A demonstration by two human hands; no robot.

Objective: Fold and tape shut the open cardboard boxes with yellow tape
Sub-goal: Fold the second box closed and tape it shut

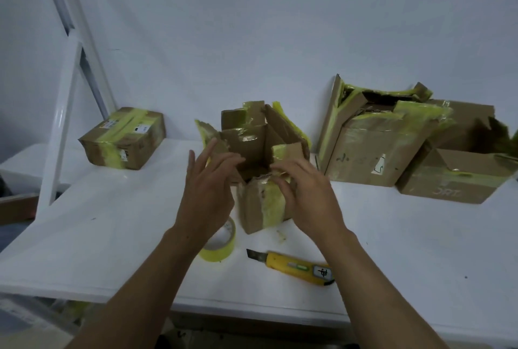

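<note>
Box at centre of worktop, flaps up, old yellow tape on sides.
Left hand at box's 9 o'clock: fingers straight, spread, tips against left flap.
Right hand at 4 o'clock: fingers curled over near flap.
Tape roll at 7 o'clock, partly under left wrist.
Knife at 6 o'clock.
Sealed box at 9 o'clock, well apart.
Torn box at 3 o'clock, with wide box touching its right side.
</note>
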